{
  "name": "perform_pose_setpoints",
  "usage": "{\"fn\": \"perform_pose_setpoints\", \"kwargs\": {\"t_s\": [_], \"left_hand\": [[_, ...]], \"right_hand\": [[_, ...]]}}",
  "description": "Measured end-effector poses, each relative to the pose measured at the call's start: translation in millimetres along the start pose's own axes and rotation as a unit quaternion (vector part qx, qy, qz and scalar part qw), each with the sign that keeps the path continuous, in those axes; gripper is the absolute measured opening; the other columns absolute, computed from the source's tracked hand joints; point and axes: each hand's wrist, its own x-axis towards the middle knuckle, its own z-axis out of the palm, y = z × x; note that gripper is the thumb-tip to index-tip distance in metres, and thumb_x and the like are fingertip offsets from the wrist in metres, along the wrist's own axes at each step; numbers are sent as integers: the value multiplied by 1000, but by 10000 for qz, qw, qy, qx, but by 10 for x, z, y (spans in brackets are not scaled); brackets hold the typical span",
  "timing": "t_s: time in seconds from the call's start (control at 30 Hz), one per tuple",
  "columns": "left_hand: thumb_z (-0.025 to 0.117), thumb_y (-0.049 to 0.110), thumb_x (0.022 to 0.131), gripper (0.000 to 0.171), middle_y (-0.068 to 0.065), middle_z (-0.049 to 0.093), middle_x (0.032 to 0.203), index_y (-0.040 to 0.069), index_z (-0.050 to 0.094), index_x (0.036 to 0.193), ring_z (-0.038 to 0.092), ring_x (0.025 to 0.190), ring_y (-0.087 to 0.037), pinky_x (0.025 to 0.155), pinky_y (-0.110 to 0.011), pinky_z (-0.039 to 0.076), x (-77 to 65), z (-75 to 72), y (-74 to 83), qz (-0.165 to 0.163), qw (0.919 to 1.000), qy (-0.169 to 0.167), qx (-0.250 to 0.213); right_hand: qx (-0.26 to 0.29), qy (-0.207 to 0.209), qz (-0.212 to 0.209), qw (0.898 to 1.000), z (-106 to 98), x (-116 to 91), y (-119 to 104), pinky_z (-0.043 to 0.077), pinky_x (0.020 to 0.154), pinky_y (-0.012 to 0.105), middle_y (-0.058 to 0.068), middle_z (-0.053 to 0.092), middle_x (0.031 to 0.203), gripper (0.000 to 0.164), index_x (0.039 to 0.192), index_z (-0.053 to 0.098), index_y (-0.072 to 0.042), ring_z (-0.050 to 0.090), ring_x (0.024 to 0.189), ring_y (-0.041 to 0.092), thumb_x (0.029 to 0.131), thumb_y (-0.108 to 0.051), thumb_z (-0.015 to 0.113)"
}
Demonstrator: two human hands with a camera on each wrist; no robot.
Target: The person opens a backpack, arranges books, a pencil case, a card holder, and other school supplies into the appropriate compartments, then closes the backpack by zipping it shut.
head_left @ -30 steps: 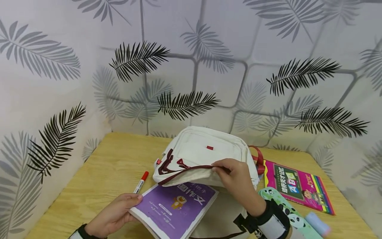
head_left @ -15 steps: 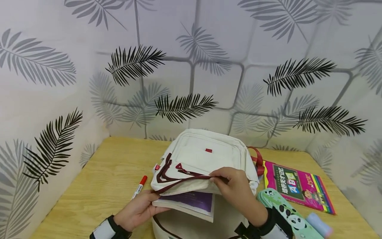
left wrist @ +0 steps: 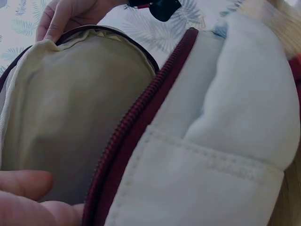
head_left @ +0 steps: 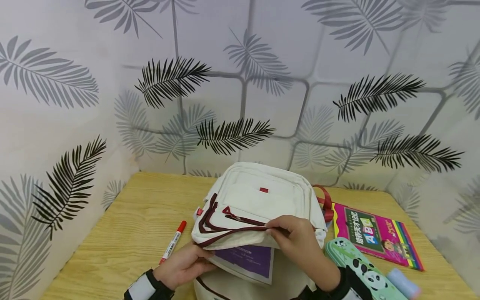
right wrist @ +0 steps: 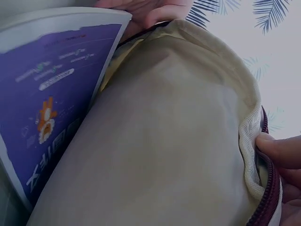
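Note:
A white backpack (head_left: 262, 196) with dark red zips lies on the table, its main compartment unzipped. My right hand (head_left: 294, 237) pinches the rim of the raised flap between thumb and fingers; the right wrist view shows the thumb (right wrist: 277, 150) on the lining edge beside the zip. A purple-covered book (head_left: 249, 262) is partly inside the opening, its upper part hidden under the flap. My left hand (head_left: 185, 264) grips the book at its left corner, fingertips right by the left end of the zip. Its fingers (left wrist: 26, 186) show inside the zip line in the left wrist view.
A red-capped marker (head_left: 173, 241) lies left of the backpack on the wooden table (head_left: 123, 225). To the right are a pink picture book (head_left: 378, 235), a green panda pencil case (head_left: 360, 266) and a blue-pink cylinder (head_left: 403, 283). A leaf-patterned curtain (head_left: 240, 83) hangs behind.
The purple book has gone from in front of the backpack to partly under the flap, my left hand moving right with it. The right hand keeps its pinch, slightly lower in view.

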Motion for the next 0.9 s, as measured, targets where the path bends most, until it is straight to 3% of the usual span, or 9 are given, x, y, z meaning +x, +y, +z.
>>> {"fn": "perform_pose_setpoints", "kwargs": {"t_s": [0.17, 0.33, 0.43, 0.5, 0.6, 0.7, 0.8, 0.87, 0.9], "left_hand": [[44, 1, 86, 62, -8, 23, 123, 1, 6, 135, 27, 106, -19, 93, -33, 24, -170, 0, 39, -278, 9962, 293, 776], [47, 11, 87, 50, -2, 38, 102, 0, 20, 127, 34, 86, -13, 76, -26, 31, -278, 31, 68, -469, 9941, 198, 962], [47, 11, 87, 53, -10, 40, 115, -4, 19, 130, 37, 98, -16, 87, -31, 35, -236, 90, 40, -421, 9901, -34, 1342], [47, 12, 89, 57, -17, 35, 130, -9, 19, 134, 34, 111, -21, 97, -38, 32, -213, 122, 35, -324, 9814, -267, 1872], [47, 16, 91, 51, -23, 37, 135, -13, 32, 130, 38, 120, -23, 101, -41, 32, -255, 140, 65, -216, 9607, -710, 2675], [46, 17, 93, 44, -17, 45, 131, -7, 40, 130, 46, 119, -19, 95, -30, 39, -344, 162, 125, 128, 9529, -1371, 2704], [41, 10, 95, 41, -9, 50, 129, -7, 36, 132, 48, 118, -14, 93, -25, 41, -399, 227, 198, 971, 9517, -2016, 2101], [41, 6, 94, 40, -2, 53, 127, -7, 37, 132, 49, 116, -11, 91, -24, 42, -405, 281, 259, 1692, 9412, -1931, 2196], [42, 6, 93, 40, -1, 54, 126, -5, 38, 131, 50, 115, -9, 91, -24, 43, -396, 305, 290, 2115, 9262, -1717, 2606]], "right_hand": [[-21, -95, 30, 9999, 60, -25, 16, 46, 55, 16, 0, 66, 71, 16, 72, 68, -7, 56, 64, 2, 65, 6, 73], [-135, -261, 136, 9995, 62, -45, 1, 46, 55, 16, -1, 66, 71, 15, 72, 68, -7, 55, 64, 2, 65, 4, 73], [-218, -243, 135, 9994, 31, -46, -12, 46, 56, 17, -1, 66, 71, 15, 72, 68, -8, 56, 65, 2, 65, 5, 74], [-234, -217, 67, 9995, 10, -48, -18, 46, 56, 17, -1, 66, 71, 16, 72, 68, -8, 57, 65, 3, 64, 5, 74], [-177, -198, -102, 9996, 7, -79, -23, 44, 54, 15, -1, 66, 70, 16, 72, 68, -8, 55, 63, 2, 64, 4, 74], [-36, -216, -240, 9995, 37, -131, -22, 43, 54, 12, -1, 66, 70, 16, 72, 68, -8, 54, 62, 2, 64, 5, 74], [26, -231, -246, 9994, 73, -171, -12, 43, 55, 11, 0, 66, 70, 16, 72, 68, -8, 55, 63, 2, 64, 4, 74], [-25, -237, -190, 9995, 89, -189, -4, 43, 57, 11, -2, 66, 70, 17, 72, 68, -9, 56, 65, 1, 64, 4, 74], [-46, -252, -172, 9995, 91, -194, 0, 43, 57, 11, -2, 66, 71, 17, 73, 68, -9, 56, 65, 1, 64, 4, 74]]}}
